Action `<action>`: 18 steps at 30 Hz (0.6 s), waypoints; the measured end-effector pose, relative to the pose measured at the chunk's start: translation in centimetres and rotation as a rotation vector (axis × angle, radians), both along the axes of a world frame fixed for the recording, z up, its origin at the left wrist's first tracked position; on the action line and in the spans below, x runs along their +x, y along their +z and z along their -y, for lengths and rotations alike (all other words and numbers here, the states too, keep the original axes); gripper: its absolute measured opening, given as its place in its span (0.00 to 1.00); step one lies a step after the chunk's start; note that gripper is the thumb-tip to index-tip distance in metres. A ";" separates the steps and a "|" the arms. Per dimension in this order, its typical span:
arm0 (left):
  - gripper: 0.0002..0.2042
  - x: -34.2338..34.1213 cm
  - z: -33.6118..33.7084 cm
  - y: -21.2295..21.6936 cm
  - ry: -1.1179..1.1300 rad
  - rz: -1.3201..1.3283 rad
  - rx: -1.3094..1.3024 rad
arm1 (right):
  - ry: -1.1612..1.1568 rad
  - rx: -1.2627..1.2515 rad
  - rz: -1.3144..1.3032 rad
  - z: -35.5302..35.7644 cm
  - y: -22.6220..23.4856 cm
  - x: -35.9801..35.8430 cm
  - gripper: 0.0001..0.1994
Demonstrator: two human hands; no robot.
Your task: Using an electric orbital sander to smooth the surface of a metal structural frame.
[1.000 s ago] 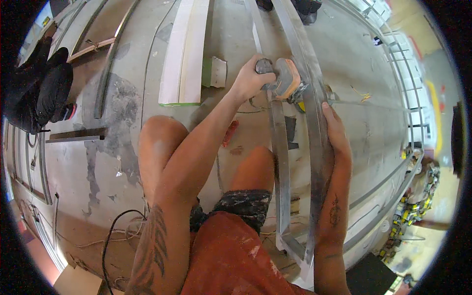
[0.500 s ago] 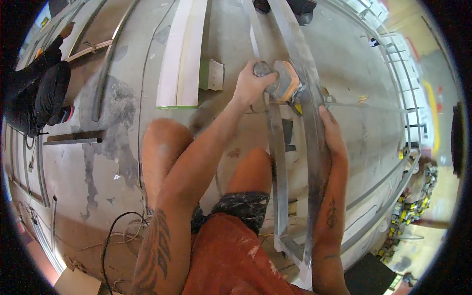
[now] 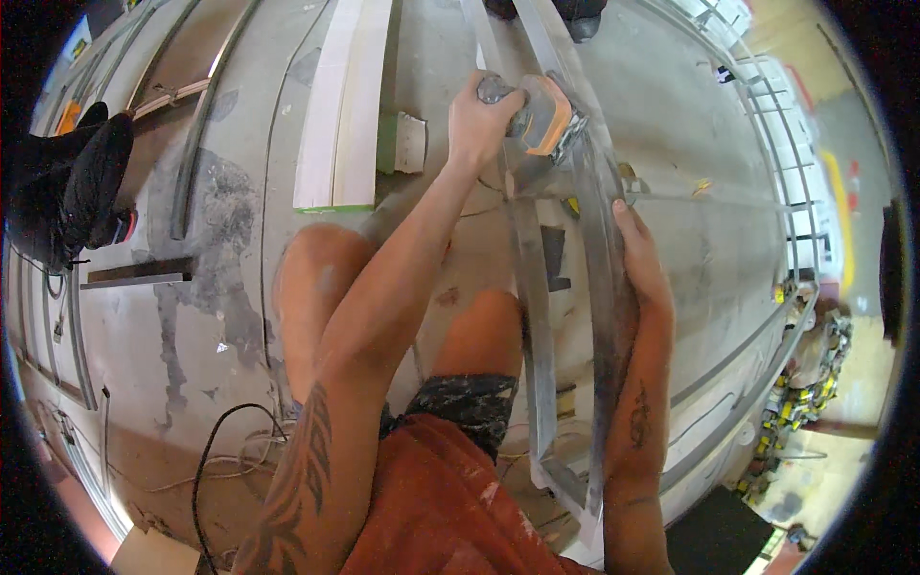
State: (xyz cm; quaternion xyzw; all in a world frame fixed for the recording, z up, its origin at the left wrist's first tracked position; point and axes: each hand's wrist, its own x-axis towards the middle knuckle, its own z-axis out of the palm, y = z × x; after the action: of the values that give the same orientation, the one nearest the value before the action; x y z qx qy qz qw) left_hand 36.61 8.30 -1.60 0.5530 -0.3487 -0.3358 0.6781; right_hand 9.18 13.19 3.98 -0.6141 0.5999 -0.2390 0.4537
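Observation:
My left hand (image 3: 482,125) is closed round the rounded dark handle of a grey and orange hand-held power tool, which looks like a power sander (image 3: 548,113). The tool's far right side meets the long bar of a grey metal frame (image 3: 599,259). My right hand (image 3: 642,254) grips the outer side of that same bar, nearer to me; some of its fingers are hidden by the bar. The frame's two long bars run away from me and join at a corner close to my body on the right.
White boards with a green end (image 3: 335,144) lie left of the frame. Further left are metal bars (image 3: 196,144) and a person in dark clothes (image 3: 67,182). Beyond the frame is a dark shoe (image 3: 583,19). A black cable (image 3: 216,450) curls beside my left arm. Metal railings (image 3: 781,182) stand at right.
My left hand has pushed the power sander further away along the bar. My right hand keeps its grip at about the same place on the frame.

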 end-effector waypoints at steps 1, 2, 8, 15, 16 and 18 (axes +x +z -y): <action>0.24 0.0 0.3 0.0 0.032 0.008 -0.009 | 0.013 0.017 0.058 0.1 -0.1 0.0 0.36; 0.24 0.0 0.5 0.0 0.065 0.017 -0.019 | 0.013 0.020 0.059 0.2 -0.3 0.0 0.36; 0.25 -0.5 1.2 -0.3 0.133 0.031 -0.045 | -0.032 0.050 0.038 -0.6 0.6 0.8 0.36; 0.24 0.4 2.7 0.6 0.150 0.052 -0.030 | -0.001 0.008 0.000 -0.3 0.1 0.3 0.36; 0.24 0.7 3.1 0.3 0.153 0.050 -0.029 | -0.001 0.017 0.010 -0.3 0.3 0.5 0.36; 0.24 0.9 3.0 -0.8 0.163 0.050 -0.027 | 0.004 -0.002 -0.014 -0.3 0.5 0.7 0.36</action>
State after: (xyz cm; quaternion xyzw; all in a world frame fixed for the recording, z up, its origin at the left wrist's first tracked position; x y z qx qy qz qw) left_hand 37.56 5.28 -2.36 0.5786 -0.3238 -0.2610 0.7016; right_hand 9.92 13.46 4.45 -0.6174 0.6018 -0.2344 0.4491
